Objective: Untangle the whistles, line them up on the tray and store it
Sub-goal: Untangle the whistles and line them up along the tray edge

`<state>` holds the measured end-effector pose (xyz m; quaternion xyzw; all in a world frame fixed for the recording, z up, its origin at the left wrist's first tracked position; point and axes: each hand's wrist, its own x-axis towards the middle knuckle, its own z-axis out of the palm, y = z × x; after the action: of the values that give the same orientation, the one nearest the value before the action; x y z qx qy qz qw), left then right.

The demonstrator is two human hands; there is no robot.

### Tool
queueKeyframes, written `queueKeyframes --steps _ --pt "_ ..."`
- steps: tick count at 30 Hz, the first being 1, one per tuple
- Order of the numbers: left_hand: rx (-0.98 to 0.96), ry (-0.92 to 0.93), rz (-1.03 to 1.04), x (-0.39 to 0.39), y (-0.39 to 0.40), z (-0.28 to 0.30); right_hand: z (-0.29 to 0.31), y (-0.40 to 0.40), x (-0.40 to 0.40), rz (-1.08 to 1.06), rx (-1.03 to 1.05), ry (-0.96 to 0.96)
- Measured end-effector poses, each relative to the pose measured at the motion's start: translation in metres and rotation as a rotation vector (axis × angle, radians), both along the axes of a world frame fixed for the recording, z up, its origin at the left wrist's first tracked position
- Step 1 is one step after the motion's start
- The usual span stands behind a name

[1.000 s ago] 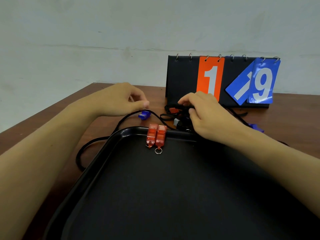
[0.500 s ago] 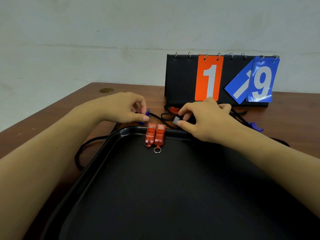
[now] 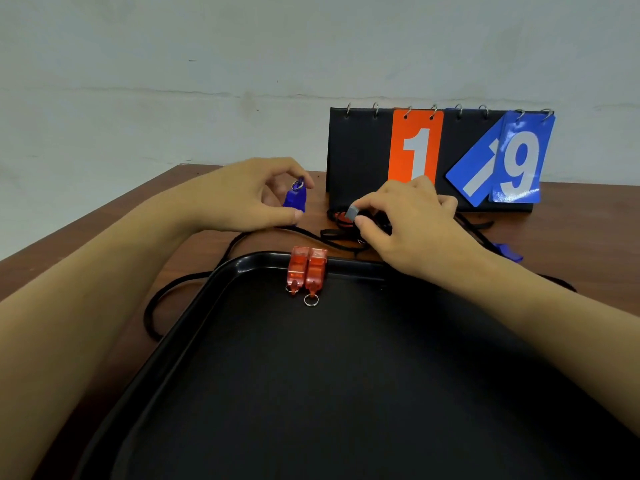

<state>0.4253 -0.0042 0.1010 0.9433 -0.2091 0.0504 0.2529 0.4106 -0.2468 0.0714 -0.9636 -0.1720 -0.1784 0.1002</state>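
Head view: the left hand (image 3: 242,195) is pinching a blue whistle (image 3: 295,199) upright, just left of the cord tangle (image 3: 349,226) on the counter (image 3: 104,244). The right hand (image 3: 405,223), nearer the tangle, is gripping a grey whistle (image 3: 352,213). Two orange whistles (image 3: 306,268) are lying side by side lengthwise on the tray (image 3: 221,289) rim; another blue whistle (image 3: 507,252) is lying far right.

A brown wooden table (image 3: 104,230) stands against a pale, off-white wall (image 3: 207,64) marked by a faint horizontal crack line. At the table's far edge stands a black flip scoreboard (image 3: 356,157) showing an orange 1 and a blue 9. The light is soft and even.
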Motion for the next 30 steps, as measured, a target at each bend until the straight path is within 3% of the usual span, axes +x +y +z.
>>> queueKeyframes --steps 5,14,23,30 --pt "-0.198 0.028 0.0 -0.001 -0.005 -0.001 -0.005 -0.005 0.007 0.123 0.093 -0.064" --pt "-0.339 -0.015 -0.052 -0.006 -0.013 0.002 -0.004 -0.003 0.004 0.158 0.28 -0.07" --pt "-0.578 0.172 -0.087 -0.009 -0.017 0.004 -0.002 -0.001 0.0 0.221 0.385 -0.068" --pt "-0.558 0.216 -0.083 -0.012 -0.024 0.004 -0.002 0.0 -0.004 0.293 0.505 -0.059"
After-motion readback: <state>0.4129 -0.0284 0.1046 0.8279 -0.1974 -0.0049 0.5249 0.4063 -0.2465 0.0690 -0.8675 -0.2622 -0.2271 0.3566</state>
